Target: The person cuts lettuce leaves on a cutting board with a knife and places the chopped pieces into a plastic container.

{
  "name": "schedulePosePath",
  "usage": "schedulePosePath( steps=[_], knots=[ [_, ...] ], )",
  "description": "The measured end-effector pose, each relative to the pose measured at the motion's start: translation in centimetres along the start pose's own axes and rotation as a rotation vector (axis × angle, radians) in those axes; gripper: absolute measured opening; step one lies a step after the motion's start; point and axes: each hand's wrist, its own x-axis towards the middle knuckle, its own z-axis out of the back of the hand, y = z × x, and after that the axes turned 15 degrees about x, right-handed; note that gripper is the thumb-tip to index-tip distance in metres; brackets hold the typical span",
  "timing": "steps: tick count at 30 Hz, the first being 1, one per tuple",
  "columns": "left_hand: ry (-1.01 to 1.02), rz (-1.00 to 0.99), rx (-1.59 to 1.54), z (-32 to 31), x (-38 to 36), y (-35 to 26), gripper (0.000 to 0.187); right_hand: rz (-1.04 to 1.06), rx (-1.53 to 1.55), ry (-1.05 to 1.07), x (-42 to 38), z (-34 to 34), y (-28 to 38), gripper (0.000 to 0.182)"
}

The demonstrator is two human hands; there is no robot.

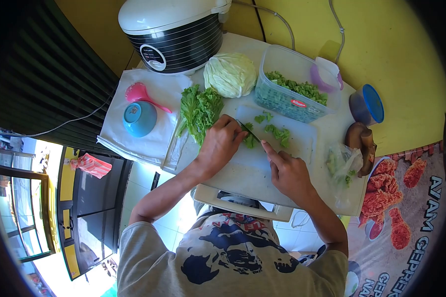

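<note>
A white cutting board (297,133) lies in the middle of the table. My right hand (290,173) is closed round a dark-bladed knife (251,131), index finger stretched along it. The blade slants toward my left hand (222,142), whose curled fingers press a small piece of lettuce (250,141) against the board. Cut lettuce pieces (280,134) lie beyond the knife. Beside my left hand rests a bunch of lettuce leaves (199,111). A clear plastic container (287,108) holding chopped lettuce stands at the board's far edge.
Behind the lettuce sit a cabbage (230,75) and a rice cooker (176,39). On the left, a blue bowl (140,120) and pink ladle (138,92) rest on white cloth (158,84). At right are a blue-lidded tub (369,104) and a plastic bag (344,161).
</note>
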Motion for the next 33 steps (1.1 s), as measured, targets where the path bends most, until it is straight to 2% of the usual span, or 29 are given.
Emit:
schedulePosePath(
  steps=[5, 10, 16, 19, 22, 25, 33],
  knots=[
    [0.005, -0.001, -0.006, 0.2, -0.1, 0.1, 0.017, -0.01, 0.041, 0.01, -1.0, 0.8, -0.1, 0.067],
    [-0.015, -0.04, 0.002, 0.2, 0.2, 0.2, 0.017, -0.081, 0.037, -0.071, -1.2, 0.6, -0.3, 0.065],
    [0.146, -0.236, -0.013, 0.7, 2.2, 0.8, 0.018, -0.12, 0.188, -0.133, -1.5, 1.3, 0.4, 0.057],
    [-0.02, -0.327, 0.011, 0.0, 3.3, 0.9, 0.016, -0.156, 0.278, -0.123, -1.8, 1.6, 0.6, 0.052],
    [-0.092, -0.207, 0.109, 0.4, 1.9, -0.5, 0.018, -0.234, 0.317, -0.078, -2.3, 2.2, 0.9, 0.05],
    [0.049, -0.129, 0.238, 1.4, -0.2, -1.8, 0.021, -0.261, 0.343, -0.079, -2.9, 2.3, 0.7, 0.05],
    [-0.049, -0.31, 0.323, 0.3, -1.9, -1.2, 0.02, -0.152, 0.295, -0.081, -2.0, 2.1, 0.7, 0.05]
  ],
)
